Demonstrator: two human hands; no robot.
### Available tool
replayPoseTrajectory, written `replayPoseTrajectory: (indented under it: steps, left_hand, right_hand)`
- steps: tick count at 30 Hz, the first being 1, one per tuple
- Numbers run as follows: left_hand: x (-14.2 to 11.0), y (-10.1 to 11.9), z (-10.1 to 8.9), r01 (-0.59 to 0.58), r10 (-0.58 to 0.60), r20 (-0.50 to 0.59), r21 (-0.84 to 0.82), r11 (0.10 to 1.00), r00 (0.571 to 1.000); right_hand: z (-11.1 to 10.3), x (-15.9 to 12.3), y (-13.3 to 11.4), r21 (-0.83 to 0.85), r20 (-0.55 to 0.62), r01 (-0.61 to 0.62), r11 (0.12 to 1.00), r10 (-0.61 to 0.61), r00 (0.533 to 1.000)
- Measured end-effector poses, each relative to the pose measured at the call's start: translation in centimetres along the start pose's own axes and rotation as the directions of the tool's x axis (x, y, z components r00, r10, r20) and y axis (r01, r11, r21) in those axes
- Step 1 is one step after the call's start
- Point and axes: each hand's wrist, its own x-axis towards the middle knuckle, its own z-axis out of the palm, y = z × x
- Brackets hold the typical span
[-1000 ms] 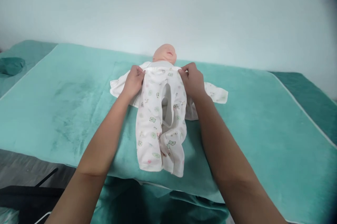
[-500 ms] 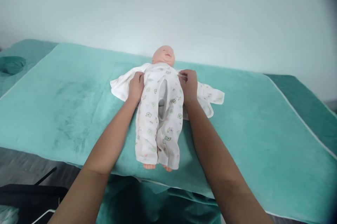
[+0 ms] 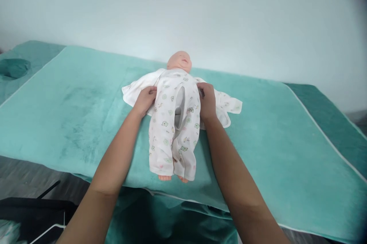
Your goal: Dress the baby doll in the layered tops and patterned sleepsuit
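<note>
Covering the doll (image 3: 179,62): white pants (image 3: 163,122), laid along its front, between the left grip (image 3: 145,100) and the right grip (image 3: 208,100).
Pants print: small green outlines, pale green patches and touches of pink, scattered over the white cloth.
Pants opening: a long oval gap down the middle, between the two grips and reaching a little nearer the person, with a whitish inside showing.
Pants legs: side by side, on the near side of the grips, lightly creased; whether the doll's legs are inside, I cannot tell.
Waist end: just beyond the grips, close under the doll's head.
Toes (image 3: 164,178): peeping out past the hems, well to the near side of both grips.
Left grip: fingers at the pants' side edge, tips partly hidden; pinching or merely touching, I cannot tell.
Right grip: fingers curled in at the opposite edge, tips hidden; I cannot tell what they pinch, if anything.
Jacket (image 3: 140,85): white, printed, spread under the doll, a sleeve reaching outward past each grip.
Surface (image 3: 86,122): green plush cloth beneath it all, stretching away outside both grips.
Wall (image 3: 183,7): pale, beyond the grips and the head.
</note>
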Motion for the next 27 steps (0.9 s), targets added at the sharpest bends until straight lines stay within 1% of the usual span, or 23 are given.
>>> replayPoseTrajectory:
  steps: [3,4,6,8,9,11,13,16,19,23,25,27]
  left_hand:
    - [-0.1,0.1,-0.2,0.093,-0.089,0.053,-0.066,0.993,0.995]
    - [-0.2,0.2,-0.2,0.108,-0.103,0.069,-0.067,0.992,0.992]
    - [-0.5,0.4,-0.3,0.106,-0.105,0.107,-0.005,0.994,0.989]
    - [-0.9,0.6,-0.5,0.068,-0.082,0.146,0.099,0.993,0.986]
    - [-1.1,0.7,-0.5,0.051,-0.073,0.165,0.137,0.989,0.984]
    - [-1.5,0.9,-0.6,0.042,-0.071,0.198,0.149,0.988,0.978]
    - [-1.9,1.0,-0.6,0.059,-0.08,0.222,0.102,0.993,0.972]
    - [-2.2,1.2,-0.2,0.08,-0.088,0.251,0.042,0.996,0.964]
    - [-2.7,1.5,0.5,0.107,-0.099,0.242,-0.023,0.994,0.965]
    - [-3.3,1.8,1.5,0.133,-0.108,0.178,-0.137,0.982,0.978]
    - [-3.4,2.0,1.8,0.151,-0.124,0.166,-0.163,0.975,0.978]
    - [-3.5,1.9,2.1,0.134,-0.115,0.119,-0.166,0.977,0.986]
  right_hand:
    - [0.1,0.0,-0.1,0.012,-0.052,-0.086,0.996,0.086,0.995]
    - [0.2,-0.1,-0.1,0.014,-0.074,-0.14,0.99,0.141,0.987]
    - [0.1,-0.3,-0.3,0.016,-0.083,-0.274,0.962,0.275,0.958]
    - [-0.3,-0.7,-0.5,0.007,-0.016,-0.385,0.923,0.385,0.923]
    - [-0.5,-0.9,-0.7,0.006,0.035,-0.414,0.91,0.414,0.91]
    - [-0.9,-1.3,-0.9,0.037,0.132,-0.432,0.901,0.424,0.896]
    - [-1.3,-1.5,-1.1,0.146,0.203,-0.454,0.879,0.423,0.883]
    - [-1.5,-1.5,-1.2,0.332,0.297,-0.517,0.789,0.432,0.851]
    - [-1.4,-1.2,-1.1,0.386,0.37,-0.549,0.741,0.421,0.828]
    - [-1.2,-1.0,-1.0,0.384,0.391,-0.571,0.726,0.432,0.813]
    - [-1.1,-1.0,-1.1,0.387,0.353,-0.557,0.735,0.44,0.826]
    - [-1.0,-0.9,-1.4,0.377,0.289,-0.52,0.767,0.436,0.852]
